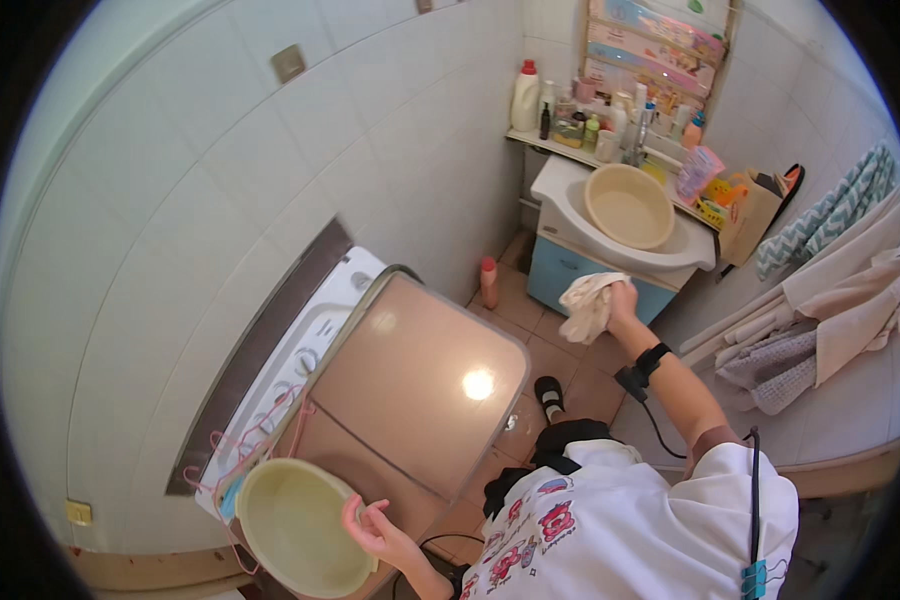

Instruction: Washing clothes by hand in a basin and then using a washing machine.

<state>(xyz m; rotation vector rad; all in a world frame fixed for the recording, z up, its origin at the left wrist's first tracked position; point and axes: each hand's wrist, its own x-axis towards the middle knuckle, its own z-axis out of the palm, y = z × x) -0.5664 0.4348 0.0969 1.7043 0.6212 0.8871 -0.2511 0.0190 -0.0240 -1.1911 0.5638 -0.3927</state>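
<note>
My right hand [622, 306] is closed around a crumpled cream cloth [589, 306]. It hangs in the air in front of the blue washbasin cabinet. My left hand [375, 531] is at the right rim of a pale yellow-green plastic basin [296, 525], its fingers loosely curled and apart, with nothing seen in them. Whether it touches the rim, I cannot tell. That basin stands on the brown cover of a white washing machine [420, 375]. A beige plastic basin [630, 206] sits tilted in the white ceramic sink [562, 184].
Pink hangers [270, 420] lie beside the left basin. Bottles and toiletries [591, 131] crowd the shelf behind the sink. A pink bottle [488, 283] stands on the tiled floor. Towels [825, 322] hang at the right. A cable [660, 431] runs from my right wrist strap.
</note>
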